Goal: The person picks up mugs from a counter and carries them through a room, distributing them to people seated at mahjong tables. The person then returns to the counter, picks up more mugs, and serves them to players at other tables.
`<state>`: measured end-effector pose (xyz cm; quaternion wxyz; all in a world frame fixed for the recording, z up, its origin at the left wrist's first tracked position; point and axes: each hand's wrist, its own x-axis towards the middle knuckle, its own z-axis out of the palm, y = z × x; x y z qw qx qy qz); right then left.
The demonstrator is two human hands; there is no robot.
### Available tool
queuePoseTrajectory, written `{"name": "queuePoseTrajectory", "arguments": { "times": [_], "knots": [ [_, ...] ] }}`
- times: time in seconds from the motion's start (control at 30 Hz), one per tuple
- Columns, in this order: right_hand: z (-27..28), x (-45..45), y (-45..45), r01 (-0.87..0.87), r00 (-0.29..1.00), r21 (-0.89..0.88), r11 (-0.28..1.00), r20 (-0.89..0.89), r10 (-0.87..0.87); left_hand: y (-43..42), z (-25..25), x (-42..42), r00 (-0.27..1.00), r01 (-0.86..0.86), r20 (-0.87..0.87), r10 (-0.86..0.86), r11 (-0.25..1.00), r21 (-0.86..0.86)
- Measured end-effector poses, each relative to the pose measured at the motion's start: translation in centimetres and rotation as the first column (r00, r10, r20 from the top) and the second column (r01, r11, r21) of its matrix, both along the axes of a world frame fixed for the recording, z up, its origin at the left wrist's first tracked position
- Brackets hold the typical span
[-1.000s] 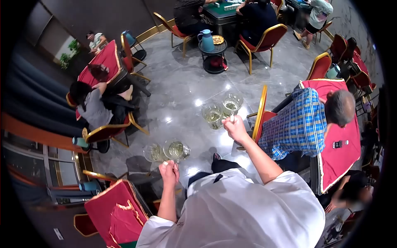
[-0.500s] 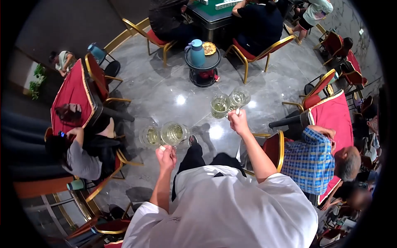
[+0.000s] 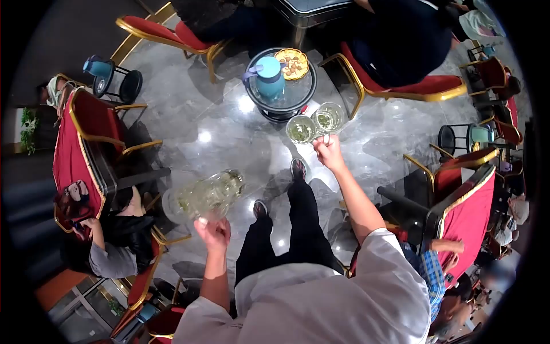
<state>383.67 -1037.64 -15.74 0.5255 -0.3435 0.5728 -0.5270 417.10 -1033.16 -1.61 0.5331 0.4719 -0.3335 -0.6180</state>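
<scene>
My left hand is closed on the handles of glass mugs, blurred by motion, with pale liquid and green leaves inside. My right hand grips two more glass mugs by their handles, one mug on the left and the other on the right, both with green leaves in liquid. Just beyond the right-hand mugs stands a small round black side table. On it are a blue thermos jug and a yellow-rimmed plate of snacks.
Seated people are at the top, left and right. A red chair stands at the upper right, another at the upper left. Red-covered tables flank both sides. My shoes are on the grey tiled floor.
The round side table and the chairs near it appear closer and larger. The side tables have shifted in view. My left hand and its mugs have moved left, and both hands keep their hold.
</scene>
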Motion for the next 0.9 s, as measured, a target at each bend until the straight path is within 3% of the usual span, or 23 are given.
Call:
{"name": "queuePoseTrajectory", "arguments": {
  "times": [0.1,0.17,0.33,0.43,0.5,0.6,0.63,0.7,0.83,0.9],
  "knots": [
    [-4.5,-3.2,-4.5,-0.087,0.996,0.004,0.996,-0.022,0.087,-2.5,-4.3,-2.0,0.997,-0.054,-0.054,0.055,0.998,0.009],
    [-8.2,-5.0,-7.5,-0.140,0.989,0.005,0.990,-0.049,0.140,-4.3,-6.2,-3.6,0.976,-0.210,-0.069,0.206,0.977,-0.045],
    [-14.9,-7.7,-13.3,-0.185,0.980,0.033,0.982,-0.063,0.187,-7.9,-12.1,-4.9,0.981,-0.144,-0.151,0.120,0.976,-0.165],
    [-18.6,-8.5,-15.5,-0.214,0.975,0.020,0.977,-0.061,0.215,-9.2,-15.3,-5.0,0.991,-0.124,-0.077,0.112,0.978,-0.168],
    [-20.0,-8.8,-16.5,-0.192,0.981,0.074,0.979,0.016,0.191,-9.7,-16.0,-5.7,0.985,-0.173,-0.031,0.170,0.977,-0.125],
    [-22.3,-9.6,-17.4,-0.218,0.976,0.064,0.974,0.037,0.216,-10.7,-15.6,-7.2,0.966,-0.240,0.120,0.228,0.965,0.102],
    [-23.0,-9.8,-17.4,-0.227,0.973,0.047,0.973,0.048,0.224,-10.6,-16.0,-7.0,0.965,-0.245,0.125,0.231,0.963,0.114],
    [-24.4,-10.0,-17.1,-0.216,0.976,0.052,0.975,0.037,0.214,-10.3,-16.8,-6.5,0.995,-0.072,0.071,0.066,0.994,0.087],
    [-25.1,-10.2,-17.7,-0.292,0.955,0.055,0.955,-0.040,0.294,-10.5,-17.7,-7.4,0.984,-0.172,0.065,0.165,0.977,0.128],
    [-25.4,-10.2,-18.1,-0.306,0.952,0.087,0.948,0.029,0.305,-10.8,-17.9,-7.8,0.980,-0.191,0.086,0.181,0.971,0.141]
  ]
}}
